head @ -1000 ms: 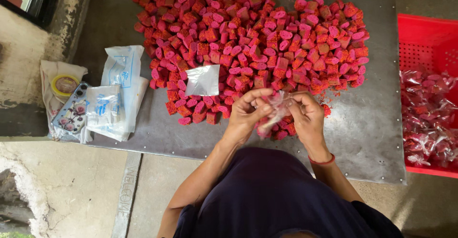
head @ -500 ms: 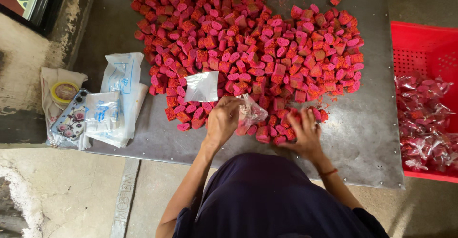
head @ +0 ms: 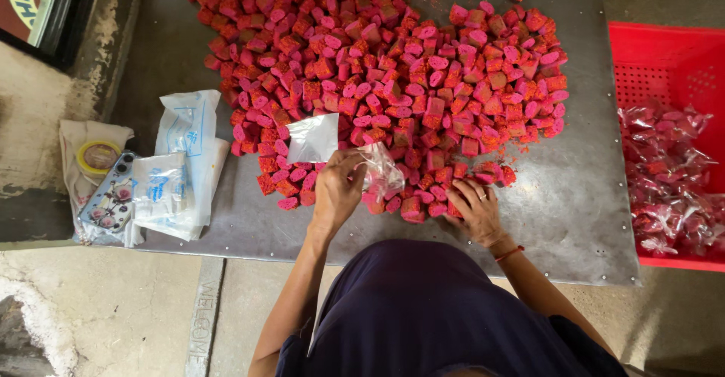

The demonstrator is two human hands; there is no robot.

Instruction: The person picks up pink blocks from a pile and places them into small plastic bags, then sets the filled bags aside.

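We hold a small clear bag (head: pixel 381 169) pinched in our left hand (head: pixel 337 193), its mouth turned toward the pile of pink-red cubes (head: pixel 393 82) on the metal table (head: pixel 581 218). Our right hand (head: pixel 474 209) rests spread on the pile's near edge, fingers curled over cubes. The red crate (head: pixel 664 67) at right holds filled bags (head: pixel 668 180). Spare bags (head: pixel 177 165) lie left.
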